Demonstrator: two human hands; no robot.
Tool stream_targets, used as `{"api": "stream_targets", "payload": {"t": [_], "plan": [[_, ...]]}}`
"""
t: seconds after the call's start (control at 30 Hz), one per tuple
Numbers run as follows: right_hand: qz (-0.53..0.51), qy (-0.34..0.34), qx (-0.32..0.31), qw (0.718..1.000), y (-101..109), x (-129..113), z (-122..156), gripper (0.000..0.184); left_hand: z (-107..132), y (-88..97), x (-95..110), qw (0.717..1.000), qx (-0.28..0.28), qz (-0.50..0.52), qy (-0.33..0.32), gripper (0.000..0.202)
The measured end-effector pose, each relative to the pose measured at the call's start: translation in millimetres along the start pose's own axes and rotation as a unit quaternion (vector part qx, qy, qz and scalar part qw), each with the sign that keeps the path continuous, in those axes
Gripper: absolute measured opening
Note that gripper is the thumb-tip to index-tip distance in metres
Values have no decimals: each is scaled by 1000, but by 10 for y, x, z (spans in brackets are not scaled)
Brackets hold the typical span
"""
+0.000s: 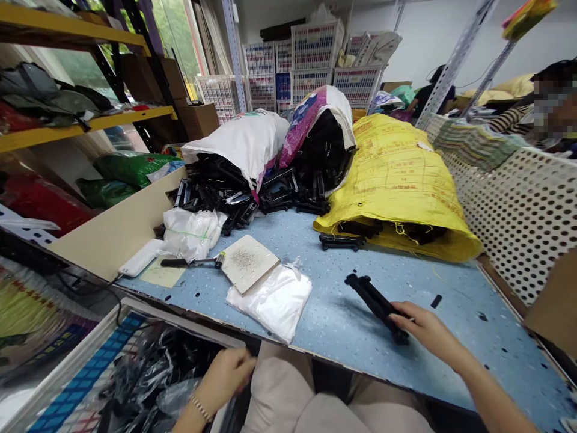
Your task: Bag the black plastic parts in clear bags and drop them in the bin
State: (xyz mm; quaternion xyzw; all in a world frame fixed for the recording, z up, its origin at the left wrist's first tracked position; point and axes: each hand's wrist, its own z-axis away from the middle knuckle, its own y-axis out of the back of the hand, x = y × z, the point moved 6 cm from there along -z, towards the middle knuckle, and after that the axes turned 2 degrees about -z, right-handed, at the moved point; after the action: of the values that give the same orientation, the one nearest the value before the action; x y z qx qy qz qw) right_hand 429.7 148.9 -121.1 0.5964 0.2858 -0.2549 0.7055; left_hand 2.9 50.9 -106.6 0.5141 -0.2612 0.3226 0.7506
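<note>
Head view: the right hand (426,329) clamps its fingers on the nearer end of a black bar (372,298); the left hand (225,374) blurs, fingers I can't read.

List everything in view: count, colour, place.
Held part: 1, black, lower right
Loose parts: many, black, rear
White sack: 1, white, rear left
Purple-white sack: 1, purple/white, rear centre
Yellow sack: 1, yellow, rear right
Plastic bundle: 1, white, left
Note: 1, pale yellow, left
Hammer-like tool: 1, dark-handled, left
Speckled board: 1, off-white, centre
Flat bags: count unclear, white, centre
Table: 1, blue, centre
Crate: 1, white/blue, lower left
Baskets: several, white, back
Shelves: 2, yellow, upper left
Perforated panel: 1, white, right
Left hand: 1, bare, near crate
Right hand: 1, bare, gripping held part
</note>
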Motion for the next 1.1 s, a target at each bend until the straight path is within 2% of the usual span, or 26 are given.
{"api": "stream_targets", "payload": {"t": [0.07, 0.1, 0.17, 0.27, 0.37, 0.47, 0.57, 0.67, 0.77, 0.83, 0.93, 1.0, 1.07, 1.1], "plan": [[-143, -33, 16, 989, -242, -152, 21, 43, -398, -112, 380, 988, 65, -75, -116, 26], [-208, -50, 21, 977, -361, -225, 29, 45, -560, -173, 543, 978, 100, -104, -149, 18], [-316, -81, 29, 945, -560, -350, 49, 47, -834, -300, 739, 972, 124, -119, -158, 9], [-425, -108, 25, 899, -746, -494, 94, 43, -1106, -358, 749, 982, 105, -89, -128, 13], [-503, -123, 4, 855, -877, -650, 127, 39, -1240, -237, 579, 991, 82, -29, -98, 17], [-562, -130, -46, 816, -1062, -892, 103, 37, -1276, -130, 430, 995, 44, 47, -75, 24], [-604, -123, -106, 780, -1282, -1197, 34, 34, -1254, -109, 383, 992, 18, 110, -64, 26], [-629, -117, -148, 754, -1485, -1470, -43, 32, -1230, -122, 384, 986, 35, 151, -58, 25], [-643, -118, -163, 739, -1668, -1650, -126, 32, -1222, -149, 399, 982, 47, 171, -62, 25], [-644, -123, -156, 739, -1767, -1685, -191, 31, -1216, -142, 406, 981, 47, 177, -70, 22], [-636, -138, -114, 751, -1804, -1577, -266, 30, -1179, -37, 389, 978, 60, 182, -80, 18], [-628, -143, -87, 760, -1725, -1451, -255, 31, -1125, 84, 361, 976, 93, 179, -84, 13], [-620, -144, -90, 766, -1608, -1351, -168, 31, -1043, 197, 400, 974, 138, 113, -138, 4], [-618, -145, -103, 766, -1557, -1322, -96, 30, -998, 224, 439, 970, 155, 64, -176, 7]]}}
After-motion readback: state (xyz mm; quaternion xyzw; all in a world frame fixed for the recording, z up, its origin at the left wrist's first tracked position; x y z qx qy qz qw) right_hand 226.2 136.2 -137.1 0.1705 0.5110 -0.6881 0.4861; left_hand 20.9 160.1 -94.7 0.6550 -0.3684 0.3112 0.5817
